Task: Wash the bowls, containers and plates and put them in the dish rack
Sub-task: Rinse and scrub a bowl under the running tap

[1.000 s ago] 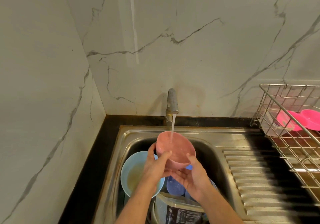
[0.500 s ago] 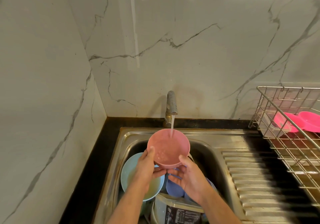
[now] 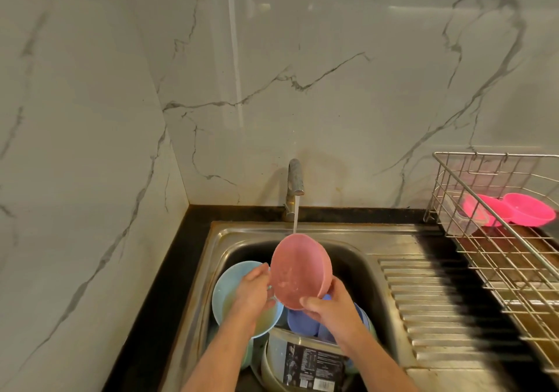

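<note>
While our left hand (image 3: 253, 293) and right hand (image 3: 334, 307) curl their fingers round the pink bowl (image 3: 299, 272) tilted under the tap (image 3: 295, 184), only pink pieces (image 3: 511, 211) sit in the dish rack (image 3: 496, 258), so we judge the task early: several dishes wait in the sink (image 3: 357, 258).

Only print in view is a dark label (image 3: 314, 366) on the clear container (image 3: 273, 358) at the sink's near edge, too small to read.

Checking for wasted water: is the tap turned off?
No, a stream runs from the tap onto the rim of the pink bowl.
</note>
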